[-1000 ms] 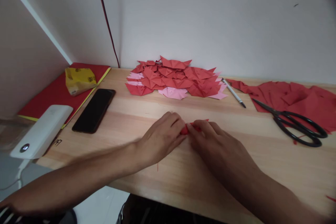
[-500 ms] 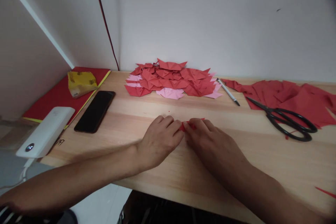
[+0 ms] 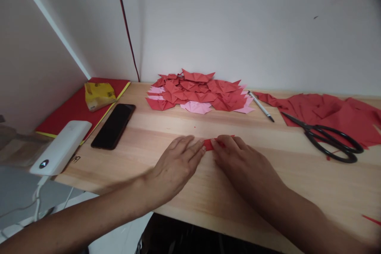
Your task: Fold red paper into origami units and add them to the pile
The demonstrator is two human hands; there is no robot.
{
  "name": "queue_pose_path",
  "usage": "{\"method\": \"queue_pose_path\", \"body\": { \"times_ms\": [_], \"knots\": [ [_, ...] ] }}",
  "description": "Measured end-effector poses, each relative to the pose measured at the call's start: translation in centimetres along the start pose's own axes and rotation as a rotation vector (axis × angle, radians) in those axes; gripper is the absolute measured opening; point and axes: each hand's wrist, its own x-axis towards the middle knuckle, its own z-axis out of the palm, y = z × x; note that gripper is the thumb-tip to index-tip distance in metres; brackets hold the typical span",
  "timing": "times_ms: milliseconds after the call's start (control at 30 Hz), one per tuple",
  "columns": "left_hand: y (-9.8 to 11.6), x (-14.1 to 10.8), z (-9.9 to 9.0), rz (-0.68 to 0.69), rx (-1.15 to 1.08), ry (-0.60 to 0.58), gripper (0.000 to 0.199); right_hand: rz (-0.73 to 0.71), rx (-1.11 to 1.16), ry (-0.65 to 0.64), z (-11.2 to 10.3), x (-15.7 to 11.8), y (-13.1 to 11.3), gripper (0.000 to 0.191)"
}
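A small piece of folded red paper (image 3: pixel 209 144) lies on the wooden table between my hands, mostly covered by the right one. My left hand (image 3: pixel 177 162) is stretched out flat, palm down, its fingertips touching the paper's left end. With bent fingers and the thumb tip close to them, my right hand (image 3: pixel 238 158) grips the paper and presses it against the table. Behind them, along the wall, is a layered pile of folded red and pink paper shapes (image 3: pixel 196 95).
Black-handled scissors (image 3: pixel 330 139) lie on crumpled red paper (image 3: pixel 336 111) at right, near a white pen (image 3: pixel 262 107). To the left are a phone (image 3: pixel 113 126), a white power bank (image 3: pixel 62 147) with a cable, and a yellow packet (image 3: pixel 99 95) on a red folder (image 3: pixel 64 117).
My left fingers have straightened and drawn slightly back from the paper, uncovering more of its left end. The right hand keeps its grip. The whole view has shifted a little.
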Motion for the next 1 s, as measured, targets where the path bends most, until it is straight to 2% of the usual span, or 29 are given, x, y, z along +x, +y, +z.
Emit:
{"method": "queue_pose_path", "body": {
  "times_ms": [167,333,500,767,900,1000],
  "knots": [
    [0.2,-0.1,-0.7,-0.02,-0.04,-0.036,0.043,0.031,0.088,-0.033,-0.6,0.2,0.0,0.026],
    [0.3,-0.1,-0.4,-0.024,-0.021,-0.056,0.046,0.043,0.096,0.004,-0.3,-0.1,-0.5,0.05],
    [0.5,-0.3,-0.1,-0.017,0.014,-0.065,0.047,0.025,0.028,0.033,0.3,-0.3,-0.6,0.044],
    [0.9,0.7,-0.7,0.061,0.136,-0.062,0.036,0.011,-0.067,0.073,0.4,-0.1,-0.6,0.035],
    [0.9,0.7,-0.6,0.111,0.181,-0.031,0.035,0.028,-0.051,0.085,0.2,-0.1,-0.7,0.04],
    [0.7,0.6,-0.4,0.125,0.177,-0.02,0.036,0.032,0.019,0.048,0.1,-0.2,-0.8,0.048]
  ]
}}
